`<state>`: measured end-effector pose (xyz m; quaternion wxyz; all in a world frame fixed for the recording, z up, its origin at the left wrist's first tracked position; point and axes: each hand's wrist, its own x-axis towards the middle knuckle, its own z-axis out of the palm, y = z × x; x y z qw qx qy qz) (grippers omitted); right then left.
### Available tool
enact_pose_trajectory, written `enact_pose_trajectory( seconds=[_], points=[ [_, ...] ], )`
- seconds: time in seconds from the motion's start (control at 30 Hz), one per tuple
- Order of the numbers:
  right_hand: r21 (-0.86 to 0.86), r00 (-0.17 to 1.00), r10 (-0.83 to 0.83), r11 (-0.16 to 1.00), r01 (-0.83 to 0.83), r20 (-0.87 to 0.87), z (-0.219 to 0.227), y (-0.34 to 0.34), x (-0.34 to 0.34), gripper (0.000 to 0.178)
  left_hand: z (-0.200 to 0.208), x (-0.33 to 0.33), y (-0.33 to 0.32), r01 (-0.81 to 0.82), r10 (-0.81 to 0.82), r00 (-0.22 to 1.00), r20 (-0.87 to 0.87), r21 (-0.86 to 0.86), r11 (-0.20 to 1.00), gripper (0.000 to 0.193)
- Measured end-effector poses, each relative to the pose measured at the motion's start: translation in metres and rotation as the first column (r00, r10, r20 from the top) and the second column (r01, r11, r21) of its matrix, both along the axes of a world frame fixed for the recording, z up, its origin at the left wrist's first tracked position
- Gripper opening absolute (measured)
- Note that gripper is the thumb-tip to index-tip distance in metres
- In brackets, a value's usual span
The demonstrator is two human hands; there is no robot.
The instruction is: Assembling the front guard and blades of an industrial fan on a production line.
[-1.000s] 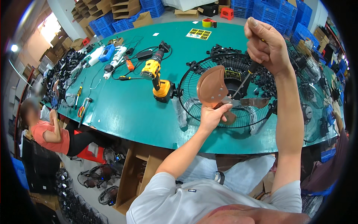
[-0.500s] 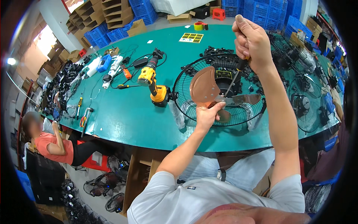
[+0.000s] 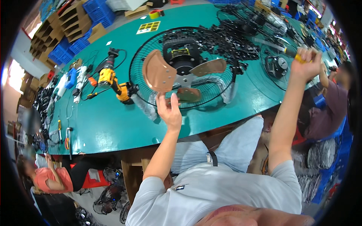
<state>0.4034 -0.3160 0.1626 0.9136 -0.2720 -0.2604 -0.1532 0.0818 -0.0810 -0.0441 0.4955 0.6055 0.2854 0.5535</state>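
A three-bladed copper-coloured fan blade [image 3: 160, 71] sits at the hub of a round black wire fan grille [image 3: 132, 62] lying on the table. Just below its left blade is my left hand [image 3: 169, 112], thumb and fingers apart, holding nothing; whether a fingertip touches the blade I cannot tell. My right hand [image 3: 307, 64] is raised off to the right, away from the fan, its fingers wrapped round a screwdriver [image 3: 289, 51] with a yellow and black handle. The screwdriver's shaft points left, over a second fan. A black motor housing [image 3: 183, 51] stands behind the blades.
A yellow cordless drill [image 3: 109, 78] lies left of the grille on the green table [image 3: 102, 128]. Black small parts [image 3: 233, 41] are heaped behind. Another fan motor [image 3: 277, 66] in a grille lies at right. One co-worker [image 3: 328, 101] is at right, another [image 3: 52, 177] at lower left.
My right hand has swung right with the screwdriver, away from the hub. My left hand has let go of the fan blade's middle and opened. The view has turned to the right.
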Motion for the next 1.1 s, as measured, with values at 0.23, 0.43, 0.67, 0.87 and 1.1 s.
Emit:
enact_pose_trajectory(
  seconds=[0.23,0.43,0.67,0.87,1.1],
  points=[
    [-0.063,0.928,-0.204,0.979,0.194,-0.311,-0.148,-0.026,-0.010,0.039,-0.029,-0.016,-0.120,0.673,-0.662,0.610,-0.435,-0.157,0.723,0.041],
    [-0.004,0.833,-0.191,0.975,0.222,-0.520,-0.225,-0.014,-0.012,0.029,-0.024,-0.040,-0.103,0.734,-0.702,0.621,-0.347,-0.057,0.677,0.019],
    [-0.933,0.718,-0.690,0.190,0.306,0.095,-0.309,0.010,0.000,0.042,-0.031,-0.086,-0.034,0.282,-0.307,0.924,-0.227,-0.135,0.950,0.021],
    [-0.803,0.994,-0.102,0.596,0.027,-0.042,-0.251,0.046,-0.078,0.050,-0.041,-0.112,0.015,-0.280,0.293,0.937,-0.190,0.092,0.956,0.027],
    [-0.627,0.915,0.263,0.667,-0.402,-0.305,-0.250,0.093,-0.123,0.056,-0.046,-0.088,0.060,-0.009,0.008,1.000,-0.011,-0.080,0.997,0.039]
  ],
)
